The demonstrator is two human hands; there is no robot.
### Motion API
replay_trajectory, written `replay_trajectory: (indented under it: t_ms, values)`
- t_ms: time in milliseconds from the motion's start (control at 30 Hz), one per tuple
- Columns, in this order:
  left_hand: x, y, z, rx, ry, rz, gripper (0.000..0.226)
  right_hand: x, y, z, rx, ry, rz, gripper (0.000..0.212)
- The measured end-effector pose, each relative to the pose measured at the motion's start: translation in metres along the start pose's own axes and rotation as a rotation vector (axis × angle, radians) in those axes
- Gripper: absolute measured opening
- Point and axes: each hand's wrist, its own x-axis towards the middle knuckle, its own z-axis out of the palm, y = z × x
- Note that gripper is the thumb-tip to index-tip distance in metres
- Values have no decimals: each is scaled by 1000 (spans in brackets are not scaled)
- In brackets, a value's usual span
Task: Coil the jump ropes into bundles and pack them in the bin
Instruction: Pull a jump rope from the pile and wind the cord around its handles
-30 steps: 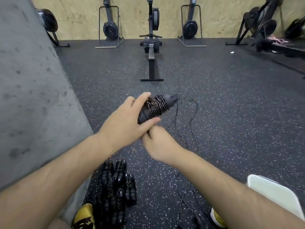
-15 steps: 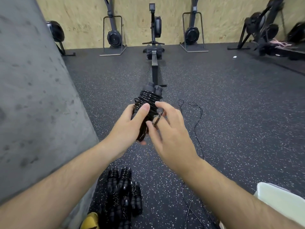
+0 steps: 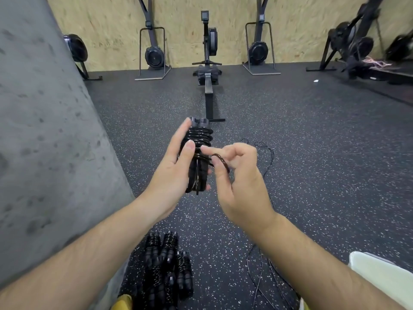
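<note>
My left hand [image 3: 173,173] holds a black jump-rope bundle [image 3: 199,153] upright, thumb on its front and fingers wrapped behind the two handles. Black cord is coiled round the handles' upper half. My right hand [image 3: 237,177] pinches a short loop of the cord's end [image 3: 222,162] just right of the bundle. Several wound bundles [image 3: 165,269] lie on the floor below, between my arms. A loose black rope [image 3: 266,166] trails over the floor behind my right hand. The white bin's corner [image 3: 384,276] shows at the lower right.
A grey concrete wall [image 3: 44,142] fills the left side. A rowing machine [image 3: 209,70] stands straight ahead on the speckled rubber floor, with other gym machines [image 3: 154,52] along the plywood wall. Yellow shoes [image 3: 121,303] peek in at the bottom edge.
The bundle has swung from tilted to upright in my left hand. My right hand came up from under it to its right side and now pinches the cord's end.
</note>
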Motion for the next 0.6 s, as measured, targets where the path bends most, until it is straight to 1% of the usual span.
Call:
replay_trajectory:
  t_ms: [67, 100, 133, 167, 200, 267, 333, 400, 467, 533, 600]
  values:
    - [-1, -1, 2, 8, -13, 7, 34, 2, 0, -3, -16, -74, -28, 33]
    - [-2, -1, 2, 5, -14, 4, 31, 3, -1, -4, -42, -113, -42, 37]
    - [-2, 0, 4, 0, -14, 0, 29, 4, -1, -5, -85, -131, -62, 32]
    - [-2, 0, 5, -8, -13, -1, 28, 5, 0, -6, -144, -129, -91, 22]
    - [-2, 1, 6, -19, -8, -2, 27, 6, 0, -6, -198, -116, -119, 17]
    - [1, 1, 6, -47, 9, 7, 25, 6, 1, -7, -233, -115, -130, 28]
    - [5, 2, 4, -79, 25, 24, 24, 6, 0, -11, -226, -133, -111, 36]
    - [8, 6, 0, -110, 38, 22, 23, 4, 2, -18, -209, -198, -50, 57]
    - [9, 11, -4, -132, 43, 6, 24, 2, 3, -24, -181, -280, 57, 75]
    - [8, 13, -6, -152, 44, -13, 24, 0, 4, -28, -172, -331, 123, 78]
    - [7, 12, -6, -157, 28, -32, 24, 0, 4, -30, -190, -320, 96, 76]
